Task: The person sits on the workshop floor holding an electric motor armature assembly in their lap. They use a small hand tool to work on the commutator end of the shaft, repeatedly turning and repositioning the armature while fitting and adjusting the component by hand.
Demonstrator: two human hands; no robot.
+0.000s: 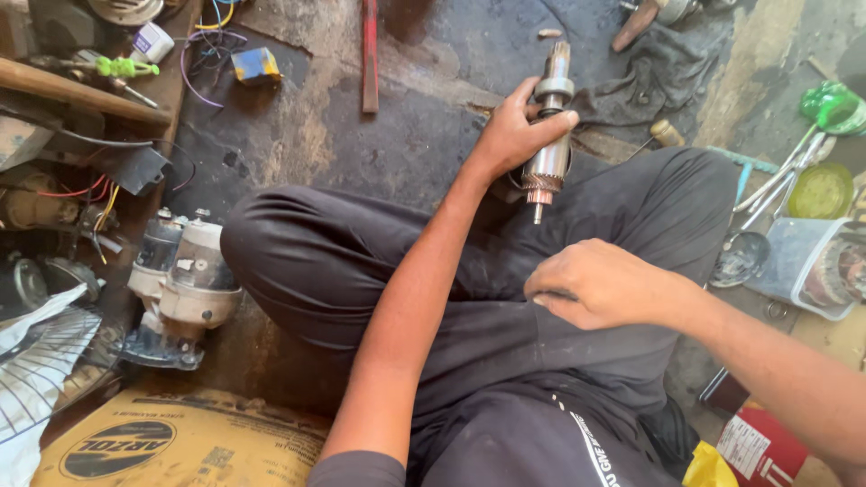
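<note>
One motor armature [550,135] in left hand [514,135] grip, right hand [595,284] grip curled shut, two starter motors [180,280]

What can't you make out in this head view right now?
- Right hand: its curled fingers hide whatever they pinch against the dark trousers.
- Armature: the left hand covers part of its middle.
- Clear tub: cut off by the right edge, contents unclear.
- Starter motor: its base is lost in shadow beside the cardboard box.

armature [550,126] above lap | starter motors [176,280] left | tub [812,266] right
</note>
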